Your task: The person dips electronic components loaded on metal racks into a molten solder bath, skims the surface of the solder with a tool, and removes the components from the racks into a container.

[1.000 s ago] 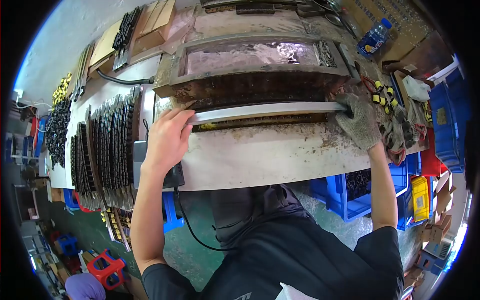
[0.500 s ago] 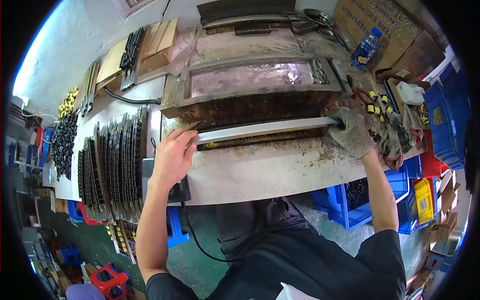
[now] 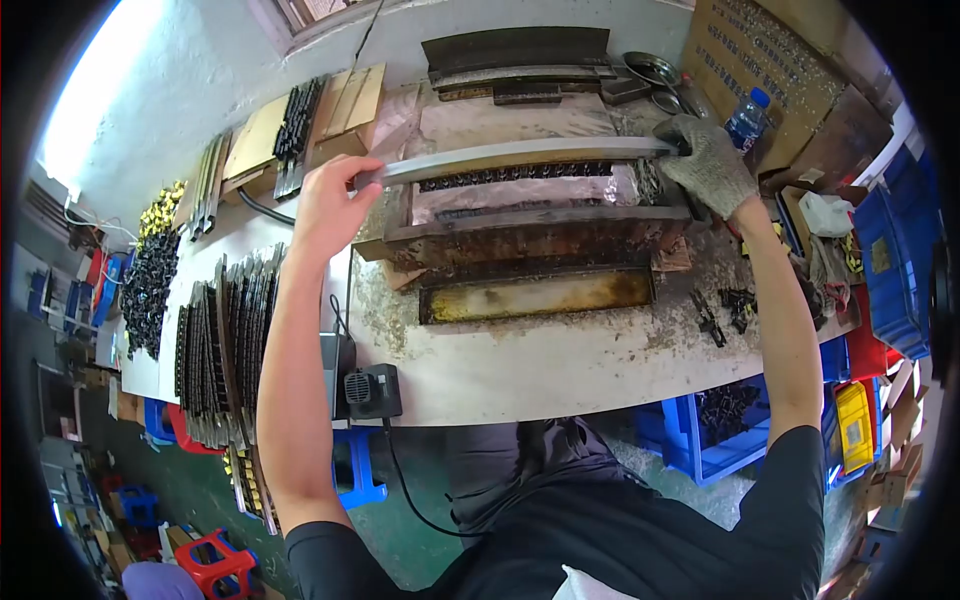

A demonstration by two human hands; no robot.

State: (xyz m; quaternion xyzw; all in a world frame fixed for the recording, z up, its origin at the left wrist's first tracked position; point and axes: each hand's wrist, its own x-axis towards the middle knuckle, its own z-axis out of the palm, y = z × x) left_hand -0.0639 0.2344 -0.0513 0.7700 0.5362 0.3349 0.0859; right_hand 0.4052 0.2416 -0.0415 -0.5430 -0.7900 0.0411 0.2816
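Metal bar, 1: appears over far side of trough, ends held by 2 hands: left hand (bare) pinching, right hand (gloved) wrapped. Risk, judged: uneven hold or slipping pinch could tip it against the trough. Trough: silvery contents. Shallow tray: yellowish residue. Blue bin: small black parts.

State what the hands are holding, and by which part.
A long metal bar, held at its two ends: bare left hand, gloved right hand.
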